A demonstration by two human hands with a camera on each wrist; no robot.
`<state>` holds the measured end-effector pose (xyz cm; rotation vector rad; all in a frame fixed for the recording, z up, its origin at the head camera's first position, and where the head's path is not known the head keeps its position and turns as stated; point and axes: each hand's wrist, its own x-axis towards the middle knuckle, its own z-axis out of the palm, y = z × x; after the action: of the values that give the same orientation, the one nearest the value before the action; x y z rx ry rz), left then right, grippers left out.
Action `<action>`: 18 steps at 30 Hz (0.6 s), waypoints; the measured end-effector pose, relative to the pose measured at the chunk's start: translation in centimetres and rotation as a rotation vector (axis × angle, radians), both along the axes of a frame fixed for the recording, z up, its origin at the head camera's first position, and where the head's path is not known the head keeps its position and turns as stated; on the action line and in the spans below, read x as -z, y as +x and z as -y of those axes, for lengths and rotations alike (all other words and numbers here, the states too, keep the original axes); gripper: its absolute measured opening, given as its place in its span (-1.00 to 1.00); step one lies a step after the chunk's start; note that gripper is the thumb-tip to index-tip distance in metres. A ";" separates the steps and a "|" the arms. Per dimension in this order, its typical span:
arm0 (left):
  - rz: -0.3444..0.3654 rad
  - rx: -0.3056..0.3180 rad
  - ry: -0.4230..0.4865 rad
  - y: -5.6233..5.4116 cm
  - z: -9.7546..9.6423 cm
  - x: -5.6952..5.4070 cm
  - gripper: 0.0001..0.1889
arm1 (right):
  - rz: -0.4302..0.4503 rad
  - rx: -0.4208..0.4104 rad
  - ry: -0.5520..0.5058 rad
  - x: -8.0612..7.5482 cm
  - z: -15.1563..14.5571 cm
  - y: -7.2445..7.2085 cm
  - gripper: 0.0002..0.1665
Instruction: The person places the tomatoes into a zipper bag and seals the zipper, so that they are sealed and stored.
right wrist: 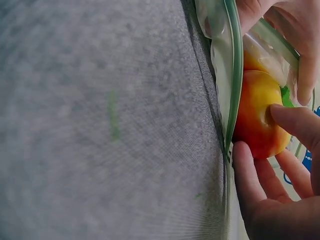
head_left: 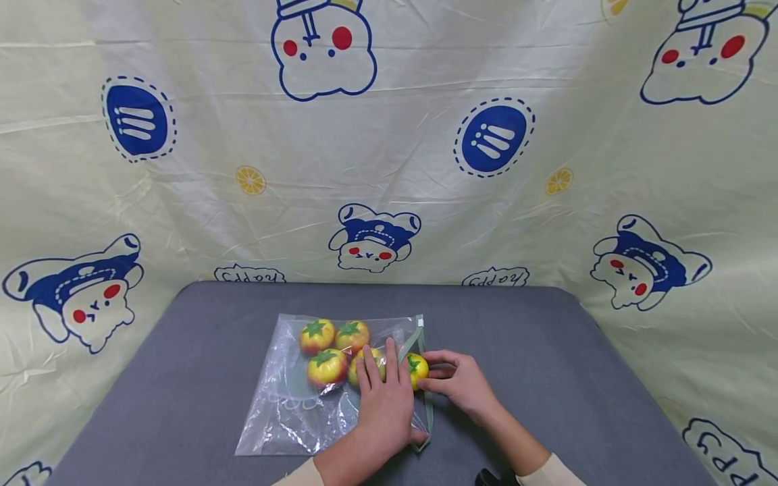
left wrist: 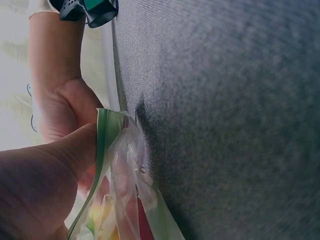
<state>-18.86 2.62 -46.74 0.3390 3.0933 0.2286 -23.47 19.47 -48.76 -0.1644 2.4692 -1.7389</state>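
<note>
A clear zip bag (head_left: pixel 273 418) lies flat with its green-edged mouth toward the right. Inside it are several yellow-red persimmons (head_left: pixel 327 368) with green leafy caps. My left hand (head_left: pixel 385 405) rests over the bag by the mouth, fingers straight and spread, its thumb at the green zip edge (left wrist: pixel 101 145). At the parted mouth, my right hand (head_left: pixel 464 385) pinches another persimmon (right wrist: pixel 262 112) between thumb and fingers. This fruit sits partly between the two zip edges. The left fingers partly hide one persimmon in the bag.
The bag lies on a grey cloth-covered table (head_left: pixel 516 324). A pale patterned curtain (head_left: pixel 425 169) hangs behind and along both sides. Near the right forearm, a black object (head_left: pixel 492 478) shows at the bottom edge of the head view.
</note>
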 end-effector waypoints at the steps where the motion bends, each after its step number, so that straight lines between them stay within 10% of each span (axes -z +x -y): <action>1: 0.006 -0.001 0.000 0.0 0.0 0.0 0.38 | 0.003 0.004 -0.002 0.0 0.1 -0.1 -0.40; 18: -0.007 0.008 0.011 0.0 -0.1 0.2 0.37 | -0.005 0.010 -0.077 0.1 0.6 -1.1 -0.47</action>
<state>-18.86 2.75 -46.90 0.3540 3.0980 0.2456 -24.57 18.91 -48.81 -0.1646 2.4118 -1.8414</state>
